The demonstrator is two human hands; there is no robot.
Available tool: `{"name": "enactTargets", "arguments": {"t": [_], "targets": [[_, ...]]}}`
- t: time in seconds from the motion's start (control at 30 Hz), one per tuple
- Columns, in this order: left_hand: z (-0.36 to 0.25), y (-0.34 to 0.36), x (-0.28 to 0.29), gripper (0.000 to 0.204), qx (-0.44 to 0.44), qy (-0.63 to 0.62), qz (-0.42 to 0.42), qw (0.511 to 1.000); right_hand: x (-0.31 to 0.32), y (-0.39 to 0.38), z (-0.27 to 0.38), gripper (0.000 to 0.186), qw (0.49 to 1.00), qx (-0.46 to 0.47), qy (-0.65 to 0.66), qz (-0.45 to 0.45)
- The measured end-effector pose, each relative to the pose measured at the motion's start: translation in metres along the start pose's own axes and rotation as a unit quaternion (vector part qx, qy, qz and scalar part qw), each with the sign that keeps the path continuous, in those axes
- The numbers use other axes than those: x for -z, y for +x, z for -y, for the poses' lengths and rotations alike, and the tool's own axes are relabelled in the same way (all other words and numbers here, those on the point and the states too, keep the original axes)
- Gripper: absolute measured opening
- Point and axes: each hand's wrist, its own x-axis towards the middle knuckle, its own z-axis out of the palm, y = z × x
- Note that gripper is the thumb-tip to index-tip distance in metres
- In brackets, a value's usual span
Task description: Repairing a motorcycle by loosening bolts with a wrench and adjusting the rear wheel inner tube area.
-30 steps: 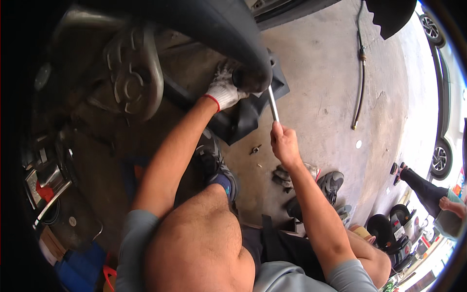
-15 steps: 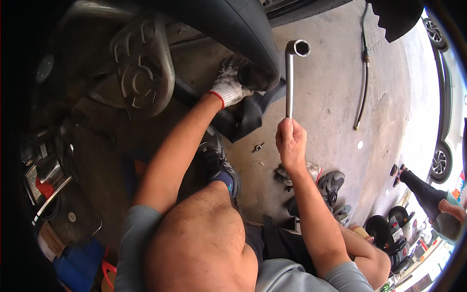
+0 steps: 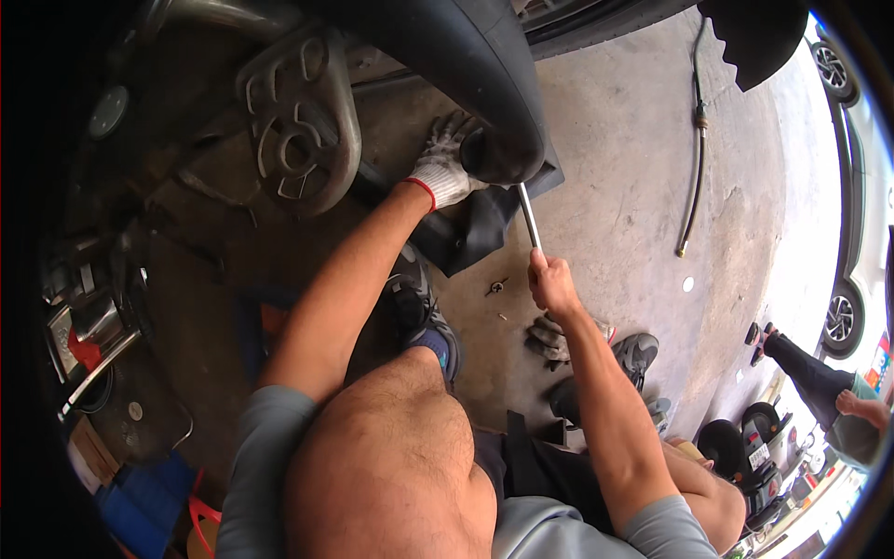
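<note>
My left hand (image 3: 441, 166), in a white knit glove with a red cuff, rests beside the rounded end of a curved black vehicle part (image 3: 514, 140). Its visible fingers are stretched and spread; the part partly hides the hand. A black flap (image 3: 470, 238) hangs just below. Bare, my right hand (image 3: 555, 285) grips the shaft of a silver angled socket wrench (image 3: 529, 216). The wrench slants up to the black part, whose lower end hides the wrench's head. Whether it sits on a fastener cannot be seen.
A metal plate with cutouts (image 3: 300, 140) juts in at upper left. On the concrete floor lie a small wing-shaped metal piece (image 3: 497, 288), a grey-white work glove (image 3: 548, 341) and a black hose (image 3: 690, 191). At far right stand another person (image 3: 808, 373) and a white car (image 3: 871, 233).
The wrench's head, raised in plain sight before, has gone under the black part. My right hand has moved slightly down. My left hand's fingers look more spread, and the view has shifted slightly.
</note>
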Motion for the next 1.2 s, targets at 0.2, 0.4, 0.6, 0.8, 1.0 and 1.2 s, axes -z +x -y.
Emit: {"name": "enactTargets", "arguments": {"t": [0.2, 0.4, 0.6, 0.8, 1.0, 1.2], "targets": [[-0.001, -0.025, 0.017, 0.078, 0.032, -0.013, -0.02, 0.999, 0.007, -0.043, 0.072, 0.043, 0.981, 0.046, 0.189, 0.025], [-0.015, -0.01, 0.019, 0.078, 0.019, -0.017, 0.021, 0.999, -0.012, 0.012, -0.013, 0.045, 1.0, -0.021, -0.001, 0.007], [-0.009, -0.024, 0.034, 0.081, 0.048, -0.033, 0.012, 0.998, -0.006, -0.036, 0.061, 0.043, 0.97, 0.117, 0.212, -0.014], [-0.006, -0.013, 0.006, 0.074, 0.004, -0.017, -0.053, 0.998, -0.011, 0.005, 0.005, 0.042, 0.996, -0.017, -0.056, 0.073], [0.013, -0.01, -0.008, 0.052, -0.054, -0.004, -0.067, 0.996, -0.018, -0.038, 0.047, 0.048, 0.968, 0.03, 0.249, 0.012], [-0.006, -0.026, 0.015, 0.078, 0.033, -0.026, -0.019, 0.999, -0.018, -0.001, 0.001, 0.05, 0.995, -0.017, -0.084, 0.057]]}}
